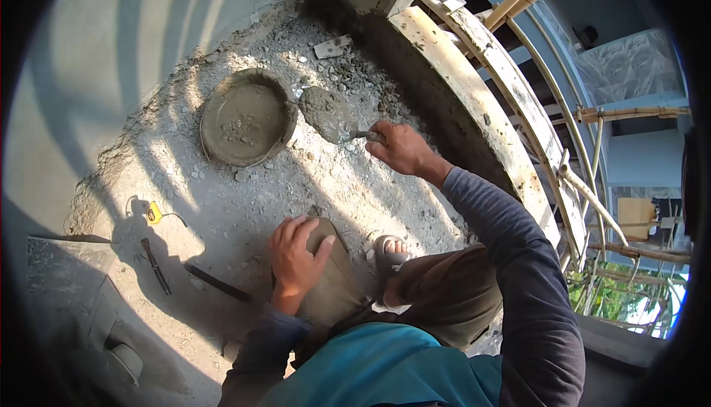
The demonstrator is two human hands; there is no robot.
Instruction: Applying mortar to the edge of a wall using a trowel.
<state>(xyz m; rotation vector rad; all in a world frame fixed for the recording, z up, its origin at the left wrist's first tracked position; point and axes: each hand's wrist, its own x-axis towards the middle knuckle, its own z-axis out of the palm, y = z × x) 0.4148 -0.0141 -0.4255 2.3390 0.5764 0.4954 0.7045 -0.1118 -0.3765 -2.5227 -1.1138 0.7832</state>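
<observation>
My right hand [404, 148] is closed around the handle of a trowel [364, 134], its blade hidden under a heap of wet grey mortar [326, 113]. The loaded trowel is just right of a round bucket [285, 137], seen from above with more mortar [248, 117] inside and a thin wire handle along its near side. My left hand [300, 253] rests on my bent knee, fingers stretched out, holding nothing.
Rubble [318, 174] covers the floor. A yellow tape measure [154, 213], a dark slim tool [155, 266] and a dark bar [216, 282] lie at left. A flat scrap [333, 46] lies beyond the bucket. A low wall [474, 96] and bamboo scaffolding [544, 74] run along the right.
</observation>
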